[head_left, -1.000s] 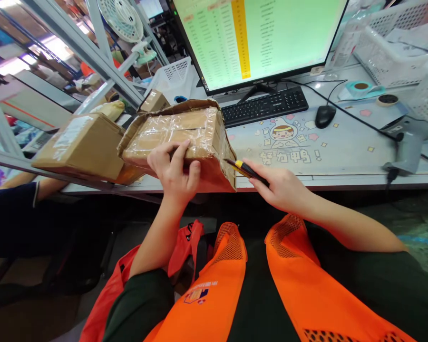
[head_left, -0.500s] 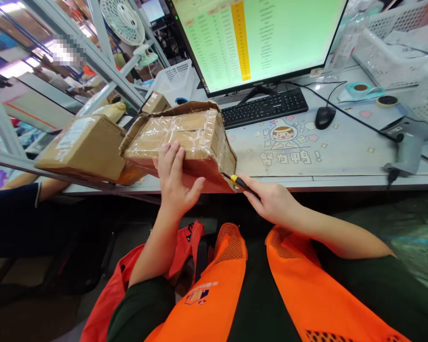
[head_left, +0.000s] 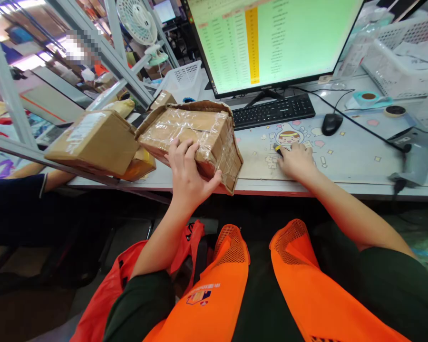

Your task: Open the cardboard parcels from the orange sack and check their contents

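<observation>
A taped cardboard box (head_left: 189, 121) sits tilted at the desk's front edge, left of the keyboard. Its flaps stand up along the back and right sides, and clear tape covers much of its surface. My left hand (head_left: 189, 171) grips the box's near side, fingers over its top and thumb at the near right corner. On the printed desk mat (head_left: 356, 161), my right hand (head_left: 297, 161) rests low with its fingers closed round a utility knife (head_left: 278, 150). Only a yellow and black end of the knife shows; the rest is under my fingers.
Behind the mat are a keyboard (head_left: 274, 111), a monitor (head_left: 271, 42) and a mouse (head_left: 331, 124). A barcode scanner (head_left: 415, 152) and tape rolls lie right. Another carton (head_left: 96, 142) stands left by the metal frame (head_left: 92, 52). Someone's arm (head_left: 59, 179) reaches in at far left.
My right hand has moved from the box's right edge, where the knife was touching it, rightward onto the mat. The box has turned slightly, and my left thumb now presses against its corner.
</observation>
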### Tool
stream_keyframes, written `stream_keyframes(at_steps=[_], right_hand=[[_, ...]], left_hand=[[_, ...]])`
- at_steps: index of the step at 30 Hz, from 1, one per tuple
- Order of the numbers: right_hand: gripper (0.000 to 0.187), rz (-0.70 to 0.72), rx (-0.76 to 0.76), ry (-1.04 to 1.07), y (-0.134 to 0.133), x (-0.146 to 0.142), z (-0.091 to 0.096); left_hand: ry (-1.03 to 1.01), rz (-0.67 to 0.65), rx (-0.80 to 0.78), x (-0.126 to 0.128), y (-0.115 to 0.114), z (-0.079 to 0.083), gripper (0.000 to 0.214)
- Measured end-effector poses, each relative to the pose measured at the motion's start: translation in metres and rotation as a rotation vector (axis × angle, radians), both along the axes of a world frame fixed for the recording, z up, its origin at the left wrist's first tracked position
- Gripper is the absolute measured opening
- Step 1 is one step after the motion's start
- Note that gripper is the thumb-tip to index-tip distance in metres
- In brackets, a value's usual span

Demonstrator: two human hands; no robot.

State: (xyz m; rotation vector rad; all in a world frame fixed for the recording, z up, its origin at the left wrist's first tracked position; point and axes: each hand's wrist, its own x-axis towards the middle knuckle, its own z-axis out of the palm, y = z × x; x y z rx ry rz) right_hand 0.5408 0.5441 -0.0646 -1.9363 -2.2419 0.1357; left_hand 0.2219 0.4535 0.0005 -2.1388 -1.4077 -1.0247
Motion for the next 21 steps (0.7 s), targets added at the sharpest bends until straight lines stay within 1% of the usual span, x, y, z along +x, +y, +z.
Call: stream_keyframes(at_steps=[1, 2, 4, 6, 8, 11, 13, 15, 17, 19, 21], right_hand=[[0.05, 0.095, 0.101, 0.078, -0.005, -0.013, 0.011], [0.051, 0.222, 0.219, 0.171, -0.011, -0.028, 0.025], [0.053, 0.515, 0.431, 0.334, -0.022, -0.061, 0.054], [0.051, 0.768, 0.546, 0.409, -0.026, -0.093, 0.077], [0.045, 0.922, 0.6, 0.431, -0.02, -0.118, 0.087], [0.042, 1.027, 0.687, 0.438, -0.004, -0.14, 0.084], [0.045, 1.064, 0.749, 0.425, 0.006, -0.146, 0.079], [0.049, 1.082, 0.791, 0.403, 0.012, -0.146, 0.078], [0.054, 1.101, 0.784, 0.361, 0.015, -0.144, 0.083], [0.057, 1.145, 0.724, 0.293, 0.018, -0.14, 0.091], [0.058, 1.197, 0.656, 0.228, 0.02, -0.136, 0.098]], left_hand=[[0.003, -0.014, 0.001, -0.002, 0.0, 0.002, 0.084], [0.005, -0.03, 0.004, -0.003, -0.001, 0.003, 0.083], [0.01, -0.064, 0.003, -0.005, -0.002, 0.007, 0.079], [0.019, -0.085, -0.009, -0.01, -0.005, 0.01, 0.074], [0.02, -0.09, -0.034, -0.017, -0.009, 0.012, 0.07], [-0.009, -0.113, -0.019, -0.029, -0.013, 0.013, 0.068], [-0.037, -0.144, 0.01, -0.034, -0.013, 0.012, 0.072], [-0.051, -0.163, 0.029, -0.036, -0.012, 0.009, 0.074], [-0.059, -0.129, 0.048, -0.035, -0.01, 0.005, 0.072], [-0.078, -0.057, 0.084, -0.033, -0.008, 0.0, 0.073], [-0.104, -0.004, 0.163, -0.03, -0.006, -0.006, 0.078]])
